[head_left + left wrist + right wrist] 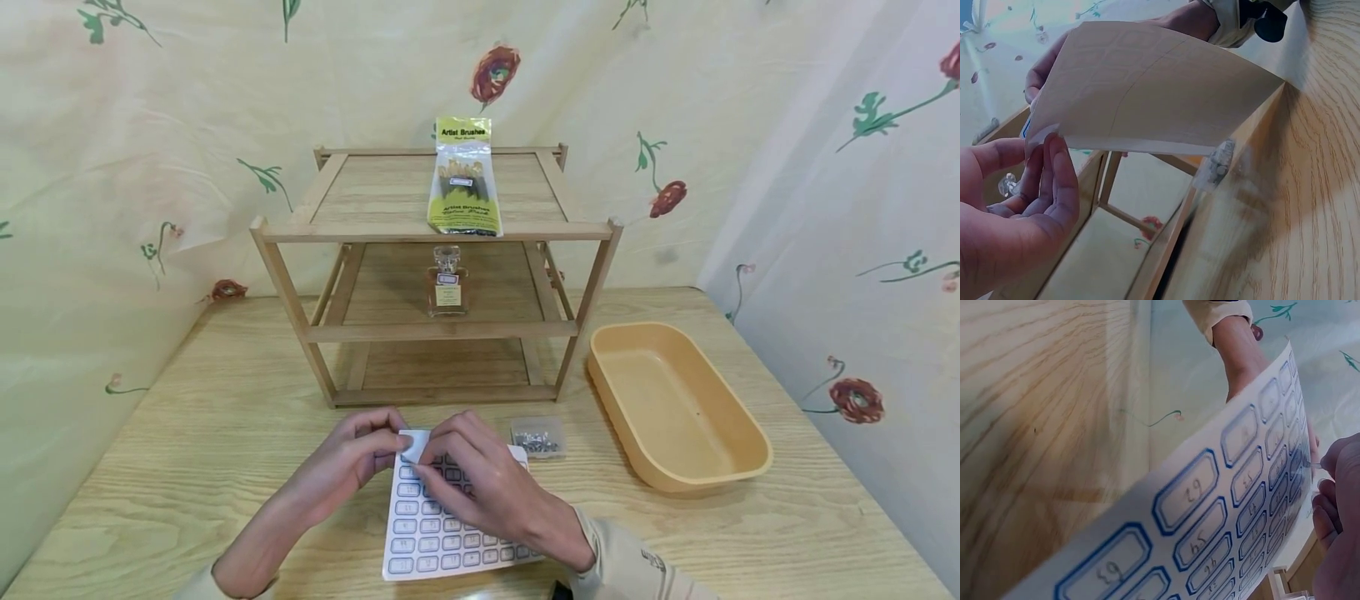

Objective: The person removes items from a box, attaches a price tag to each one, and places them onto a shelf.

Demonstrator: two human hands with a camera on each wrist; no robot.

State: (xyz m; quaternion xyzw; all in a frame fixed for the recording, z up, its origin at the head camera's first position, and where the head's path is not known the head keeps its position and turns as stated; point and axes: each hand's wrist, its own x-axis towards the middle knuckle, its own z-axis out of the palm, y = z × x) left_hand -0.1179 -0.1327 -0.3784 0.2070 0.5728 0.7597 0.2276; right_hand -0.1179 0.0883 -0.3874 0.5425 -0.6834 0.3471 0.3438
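A sheet of numbered labels (406,527) with blue borders is held up, tilted, above the table. My left hand (358,452) pinches its upper left corner between thumb and fingers, and the left wrist view shows the sheet's plain back (1147,87). At the same corner, where a white patch (415,446) shows, my right hand (487,483) has thumb and forefinger together. In the right wrist view, the fingers (1341,462) pinch a small pale edge of a label at the sheet's surface. The fingers partly hide that label.
Behind the hands stands a wooden three-tier rack (442,332). A labelled pack of artist brushes (465,187) lies on top; a labelled perfume bottle (447,287) stands on the middle shelf. A clear box of small metal pieces (537,437) and a yellow tray (660,400) are to the right.
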